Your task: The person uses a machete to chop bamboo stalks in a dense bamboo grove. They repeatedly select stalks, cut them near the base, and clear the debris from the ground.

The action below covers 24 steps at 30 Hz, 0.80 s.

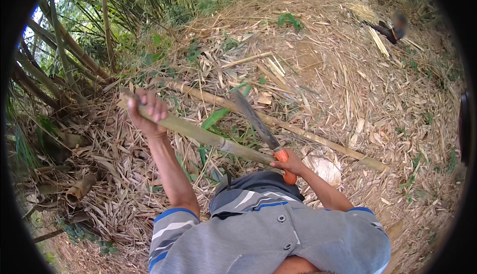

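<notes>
My left hand [149,110] is wrapped around the far left end of a green bamboo pole [196,134]. The pole slants down to the right across the front of me, its near end close to my right hand [290,162]. That hand grips the orange handle of a machete [256,122]. The long dark blade points up and away to the left, crossing above the pole from this view. Whether the blade touches the pole, I cannot tell.
A longer, dry bamboo pole [318,140] lies across the leaf-strewn ground beyond. Standing bamboo stems [74,50] crowd the left, with a cut stump [79,189] below them. Another person [392,29] is far off at upper right beside split strips [380,43]. A pale block [324,168] lies near my right forearm.
</notes>
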Each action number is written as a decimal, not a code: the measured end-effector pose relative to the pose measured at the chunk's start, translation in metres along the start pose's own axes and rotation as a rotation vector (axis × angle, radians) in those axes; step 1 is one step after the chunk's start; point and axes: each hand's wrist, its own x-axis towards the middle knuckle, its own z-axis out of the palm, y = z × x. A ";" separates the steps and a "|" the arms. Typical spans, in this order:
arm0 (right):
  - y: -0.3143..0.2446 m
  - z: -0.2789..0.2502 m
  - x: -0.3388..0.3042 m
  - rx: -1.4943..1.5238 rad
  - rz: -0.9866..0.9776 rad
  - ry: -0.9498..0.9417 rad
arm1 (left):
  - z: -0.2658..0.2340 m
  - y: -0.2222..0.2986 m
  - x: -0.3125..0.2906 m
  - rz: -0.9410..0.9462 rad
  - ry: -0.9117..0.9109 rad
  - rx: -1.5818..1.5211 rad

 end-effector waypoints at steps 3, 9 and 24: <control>0.000 0.019 0.014 -0.139 0.074 0.184 | 0.016 -0.055 -0.016 -0.214 0.285 0.655; 0.056 0.042 0.024 -0.024 0.182 0.312 | 0.047 -0.112 -0.024 -0.229 0.041 0.963; -0.119 0.060 0.041 0.124 -0.130 0.451 | -0.026 -0.111 -0.091 -0.168 0.420 0.357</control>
